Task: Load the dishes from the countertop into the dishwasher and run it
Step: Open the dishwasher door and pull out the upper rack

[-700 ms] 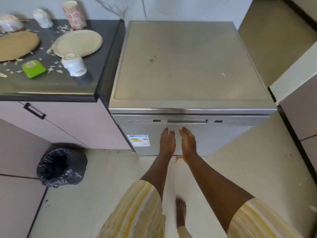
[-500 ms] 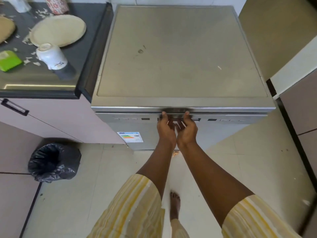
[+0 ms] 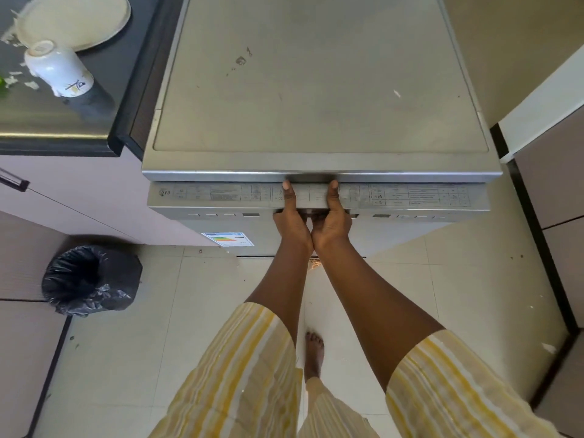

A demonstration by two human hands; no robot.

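- The dishwasher [image 3: 316,90] faces me, its door [image 3: 221,197] ajar, top edge running left to right.
- My left hand [image 3: 292,222] and right hand [image 3: 331,224] clasp that edge mid-door, thumbs on top, fingers hooked underneath.
- The plate [image 3: 76,20] and cup [image 3: 58,69] sit left of the dishwasher, nearer my left hand.

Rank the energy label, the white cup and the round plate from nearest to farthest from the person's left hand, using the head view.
From the left hand, gripping the dishwasher door:
1. Energy label, on the door's front, lower left.
2. White cup, upside down on the countertop, far left.
3. Round plate, behind the cup, farther back.
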